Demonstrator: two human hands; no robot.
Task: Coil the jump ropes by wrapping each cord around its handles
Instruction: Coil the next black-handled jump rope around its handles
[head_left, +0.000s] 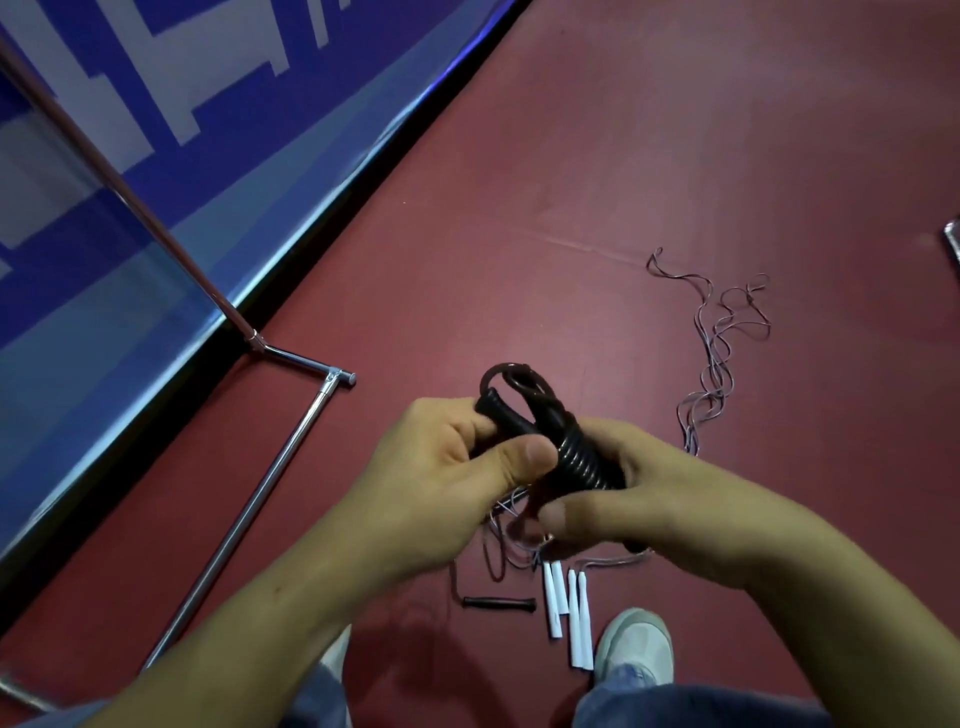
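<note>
Nearly wrapped: left hand (457, 467) pinches black handles (493, 410), right hand (654, 493) grips the cord (579, 460) coil, above the floor (675, 130). Keep turns tight; tuck far loop (511, 375). White rope (576, 623) near, uncoiled.

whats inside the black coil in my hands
One end of a black handle pokes out of the coiled black cord beside the left hand. The wraps and the right hand cover the rest, so whether a second handle sits inside cannot be seen.

Even, dimmish indoor light, soft shadows, glints on the metal pole (261, 493) (edges bent, wide-angle)
</note>
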